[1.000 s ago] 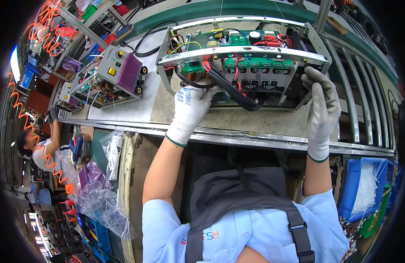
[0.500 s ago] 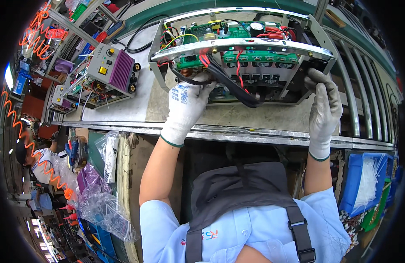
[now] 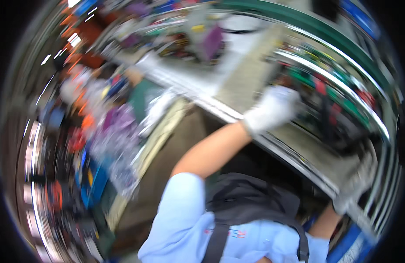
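Note:
The picture is heavily blurred by motion and tilted. A metal-framed electronics chassis (image 3: pixel 342 94) with green circuit boards and red and black wires lies on the bench at the upper right. My left hand (image 3: pixel 272 109), in a white glove, rests against its near-left side. My right hand (image 3: pixel 358 175), in a grey glove, is at its near-right corner. Whether either hand grips the frame is lost in the blur.
A metal bench edge (image 3: pixel 220 109) runs diagonally from upper left to lower right. A second unit with a purple panel (image 3: pixel 209 41) stands at the top. Clear plastic bags (image 3: pixel 119 144) and coloured bins crowd the left side. A blue bin (image 3: pixel 351 247) sits at the lower right.
The view has swung sharply and tilted, so the bench now runs diagonally and everything is smeared. Both gloved hands stay at the chassis.

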A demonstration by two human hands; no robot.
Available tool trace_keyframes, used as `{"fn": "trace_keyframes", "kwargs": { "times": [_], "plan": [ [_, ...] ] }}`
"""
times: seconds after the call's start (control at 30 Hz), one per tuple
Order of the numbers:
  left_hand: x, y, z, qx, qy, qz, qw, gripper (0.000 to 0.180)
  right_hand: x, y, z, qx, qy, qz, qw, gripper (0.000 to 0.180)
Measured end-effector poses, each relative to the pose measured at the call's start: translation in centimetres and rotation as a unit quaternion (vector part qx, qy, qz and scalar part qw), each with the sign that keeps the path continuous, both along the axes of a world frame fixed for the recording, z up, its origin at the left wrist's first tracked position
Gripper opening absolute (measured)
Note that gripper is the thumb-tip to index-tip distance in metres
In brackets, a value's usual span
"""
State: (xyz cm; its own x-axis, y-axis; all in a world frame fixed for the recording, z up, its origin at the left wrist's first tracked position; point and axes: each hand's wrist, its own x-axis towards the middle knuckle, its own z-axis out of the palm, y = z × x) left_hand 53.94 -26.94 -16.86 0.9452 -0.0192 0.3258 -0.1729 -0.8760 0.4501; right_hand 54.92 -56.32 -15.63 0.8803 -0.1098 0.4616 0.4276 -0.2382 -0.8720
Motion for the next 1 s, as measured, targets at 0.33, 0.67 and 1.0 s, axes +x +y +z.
{"fn": "trace_keyframes", "kwargs": {
  "times": [0.33, 0.67, 1.0],
  "plan": [
    [0.6, -0.2, -1.5, -0.004, -0.069, -0.042, 0.997, 0.015, 3.3, -4.7, -4.7, -0.283, -0.270, 0.004, 0.920, 0.042],
    [1.5, -0.3, -1.7, -0.019, -0.078, -0.073, 0.994, 0.014, 4.1, -5.4, -5.9, -0.262, -0.197, -0.034, 0.944, 0.038],
    [0.7, -0.9, -1.2, -0.026, -0.071, -0.015, 0.997, 0.023, -1.4, 3.0, 0.6, 0.089, -0.120, 0.154, 0.977, 0.037]
  ]
}}
